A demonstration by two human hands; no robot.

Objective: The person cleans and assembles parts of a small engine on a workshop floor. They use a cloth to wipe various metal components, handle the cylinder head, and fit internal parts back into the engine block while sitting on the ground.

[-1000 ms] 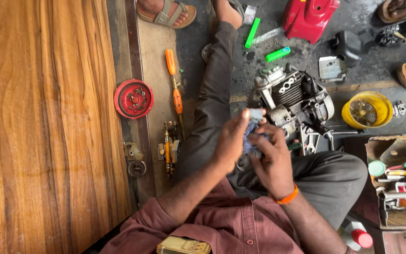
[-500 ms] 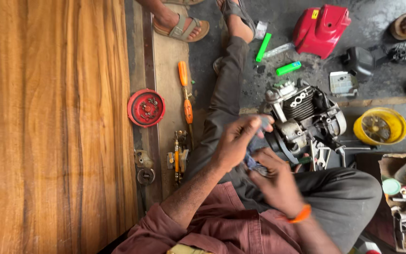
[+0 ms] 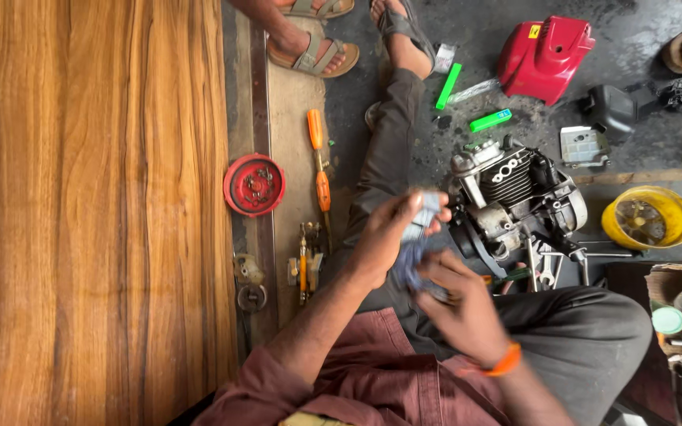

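Observation:
I sit on the floor with both hands at a blue-grey rag over my lap. My left hand is closed on the rag's upper end, fingers curled around it. Just below, my right hand, with an orange band at the wrist, grips the lower part of the rag. Whether a small part is wrapped inside the rag is hidden and blurred. A small grey engine stands on the floor right beside my hands, to their right.
A red engine cover, a yellow fan housing and green sticks lie around the engine. Left of my leg are orange-handled screwdrivers and a red round dish. Another person's sandalled foot is at the top. A wooden panel fills the left.
The view has tilted, so everything sits lower in the picture. Both hands keep working the rag; my right hand has slid down and away from my left.

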